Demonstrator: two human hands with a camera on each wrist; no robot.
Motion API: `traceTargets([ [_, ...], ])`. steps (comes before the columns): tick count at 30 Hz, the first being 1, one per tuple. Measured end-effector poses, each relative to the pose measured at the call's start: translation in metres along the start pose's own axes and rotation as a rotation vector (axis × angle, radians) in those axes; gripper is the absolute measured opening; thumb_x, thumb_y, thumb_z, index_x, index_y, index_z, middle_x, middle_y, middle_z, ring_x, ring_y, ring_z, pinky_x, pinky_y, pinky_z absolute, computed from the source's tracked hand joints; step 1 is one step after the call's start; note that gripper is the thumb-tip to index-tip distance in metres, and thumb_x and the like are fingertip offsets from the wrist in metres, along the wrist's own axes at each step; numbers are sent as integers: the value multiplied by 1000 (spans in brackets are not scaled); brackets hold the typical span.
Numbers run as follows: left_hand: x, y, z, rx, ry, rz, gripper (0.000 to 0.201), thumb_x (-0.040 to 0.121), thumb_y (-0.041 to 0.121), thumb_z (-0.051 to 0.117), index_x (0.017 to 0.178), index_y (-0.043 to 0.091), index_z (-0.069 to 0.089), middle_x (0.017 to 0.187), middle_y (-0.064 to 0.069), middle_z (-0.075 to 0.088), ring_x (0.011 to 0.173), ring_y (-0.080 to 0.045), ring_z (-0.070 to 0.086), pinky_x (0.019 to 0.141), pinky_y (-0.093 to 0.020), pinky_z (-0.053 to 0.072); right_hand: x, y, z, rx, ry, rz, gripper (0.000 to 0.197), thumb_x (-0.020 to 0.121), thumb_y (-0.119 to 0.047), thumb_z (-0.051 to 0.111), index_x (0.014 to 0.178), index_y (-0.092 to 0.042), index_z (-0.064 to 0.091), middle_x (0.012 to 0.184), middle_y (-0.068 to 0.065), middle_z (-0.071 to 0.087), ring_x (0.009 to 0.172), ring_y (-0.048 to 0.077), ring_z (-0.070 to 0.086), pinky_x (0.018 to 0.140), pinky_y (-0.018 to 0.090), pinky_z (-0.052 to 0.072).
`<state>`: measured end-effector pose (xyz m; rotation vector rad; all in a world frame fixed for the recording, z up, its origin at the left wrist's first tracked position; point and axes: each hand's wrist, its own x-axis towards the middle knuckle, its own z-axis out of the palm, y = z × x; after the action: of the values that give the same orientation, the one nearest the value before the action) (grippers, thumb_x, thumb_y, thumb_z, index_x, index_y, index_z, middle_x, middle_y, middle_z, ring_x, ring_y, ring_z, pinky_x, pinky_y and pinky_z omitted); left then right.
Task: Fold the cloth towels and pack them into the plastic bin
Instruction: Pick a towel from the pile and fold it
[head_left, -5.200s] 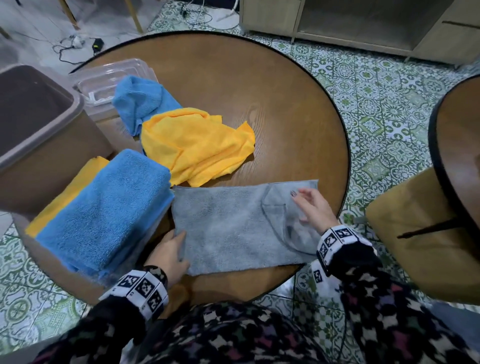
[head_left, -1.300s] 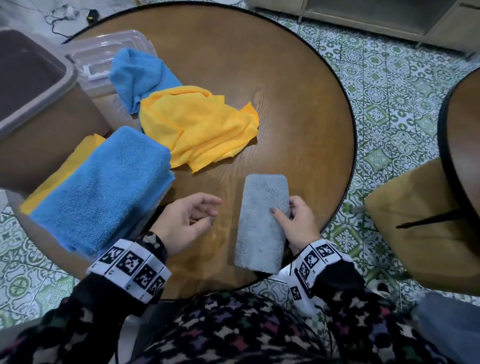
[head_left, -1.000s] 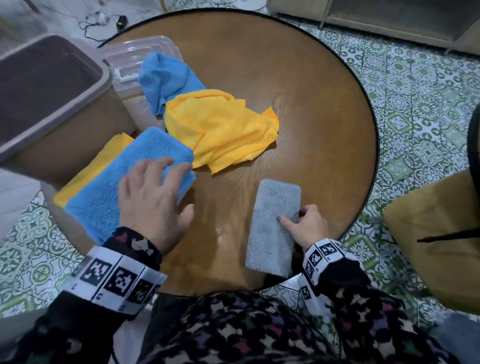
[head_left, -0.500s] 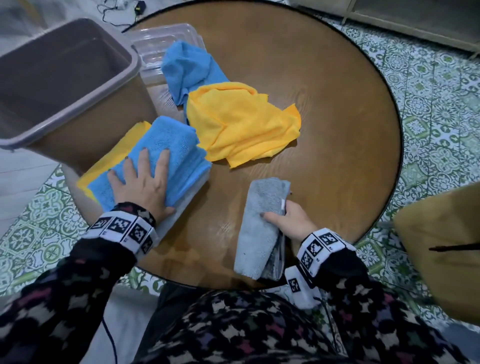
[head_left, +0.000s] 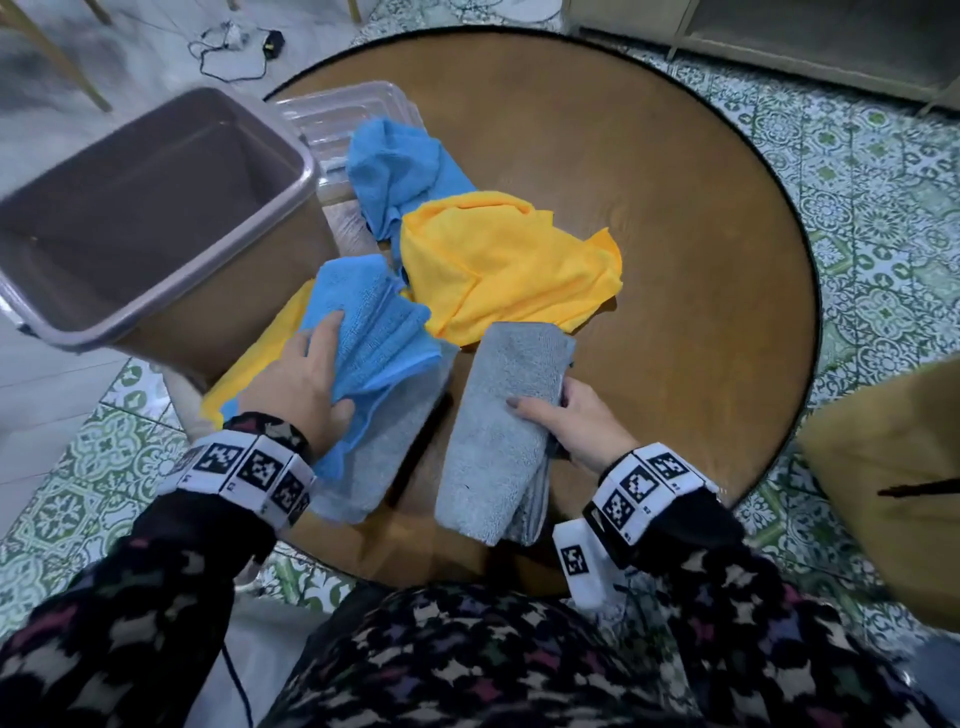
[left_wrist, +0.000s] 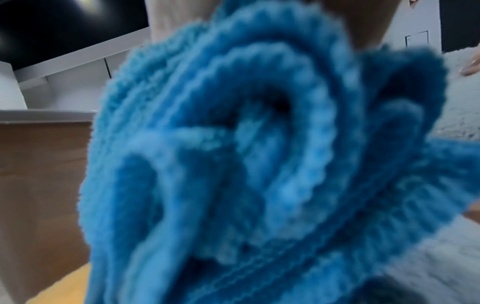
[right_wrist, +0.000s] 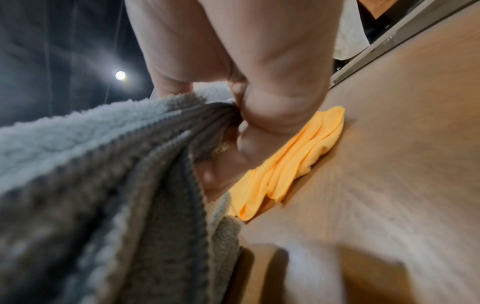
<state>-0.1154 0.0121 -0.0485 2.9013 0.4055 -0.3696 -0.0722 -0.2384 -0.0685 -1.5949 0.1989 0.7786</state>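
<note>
On the round wooden table, my left hand grips the near end of a folded blue towel and tilts it up off a folded grey towel and a folded yellow towel. The bunched blue towel fills the left wrist view. My right hand pinches the right edge of a second folded grey towel; its fingers squeeze the layers of that grey towel. The brown plastic bin stands at the left with nothing in it.
A crumpled yellow cloth and a crumpled blue cloth lie behind the folded ones. A clear lid sits beside the bin. A yellow cushion is at the right, off the table. Cables lie on the tiled floor.
My left hand went from lying flat on the blue towel to gripping and lifting its near end. My right hand has raised the grey towel and carried it slightly left.
</note>
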Motion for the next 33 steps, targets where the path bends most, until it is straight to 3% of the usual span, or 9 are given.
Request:
traceTargets([
  [5, 4, -5, -11, 81, -85, 14, 92, 80, 34, 64, 148, 22, 3, 145, -9, 27, 117, -33, 47, 84, -44, 46, 8, -5, 27, 61, 60, 1, 16, 85, -10, 66, 95, -20, 58, 102, 2, 65, 99, 23, 63, 87, 38, 50],
  [8, 0, 3, 3, 288, -98, 30, 110, 74, 58, 64, 145, 23, -12, 151, -9, 11, 133, -32, 28, 96, -52, 39, 10, 3, 37, 57, 111, 19, 16, 84, -12, 67, 93, -22, 58, 106, 6, 66, 100, 24, 63, 88, 41, 52],
  [10, -3, 10, 12, 344, -109, 18, 115, 73, 63, 62, 143, 23, -19, 154, -10, 1, 139, -34, 16, 100, -55, 33, 8, 7, 42, 70, 119, 34, 15, 85, -12, 66, 91, -23, 58, 103, 5, 66, 94, 21, 64, 83, 38, 53],
  [15, 4, 3, 15, 258, -94, 72, 99, 83, 38, 63, 146, 22, -13, 154, -13, 3, 136, -34, 25, 100, -50, 37, 5, 15, 44, 127, 150, 21, 17, 85, -10, 65, 89, -24, 56, 94, -2, 64, 84, 12, 62, 71, 29, 52],
  [18, 9, -5, 10, 213, -85, 98, 100, 81, 37, 65, 146, 21, -9, 153, -12, 9, 130, -32, 36, 95, -47, 41, 5, 15, 46, 191, 179, 15, 18, 85, -7, 64, 91, -21, 55, 95, -1, 64, 87, 15, 62, 75, 31, 53],
  [22, 6, -3, 14, 279, -96, 85, 109, 79, 50, 65, 145, 21, -17, 153, -12, 4, 135, -31, 26, 98, -48, 37, 5, 15, 52, 225, 214, 11, 18, 84, -6, 65, 90, -21, 56, 99, 3, 65, 97, 23, 62, 86, 40, 52],
  [26, 9, -5, 13, 214, -105, 110, 97, 85, 35, 61, 146, 21, -13, 154, -12, 5, 132, -33, 32, 98, -46, 39, 3, 16, 54, 221, 198, 13, 18, 84, -6, 66, 92, -20, 56, 105, 7, 65, 103, 26, 62, 92, 43, 50],
  [31, 14, -18, -10, 59, -47, 103, 86, 83, 19, 59, 148, 24, 4, 147, -8, 27, 103, -36, 55, 72, -40, 46, 5, 10, 56, 163, 181, 14, 19, 83, -10, 67, 93, -22, 56, 110, 8, 65, 104, 26, 63, 93, 48, 50],
  [33, 16, -22, -26, 10, -40, 48, 82, 81, 18, 58, 147, 28, 9, 142, -7, 34, 105, -40, 54, 78, -43, 44, 6, 3, 60, 73, 145, -26, 19, 84, -9, 67, 91, -22, 56, 103, 4, 65, 101, 24, 63, 92, 43, 51],
])
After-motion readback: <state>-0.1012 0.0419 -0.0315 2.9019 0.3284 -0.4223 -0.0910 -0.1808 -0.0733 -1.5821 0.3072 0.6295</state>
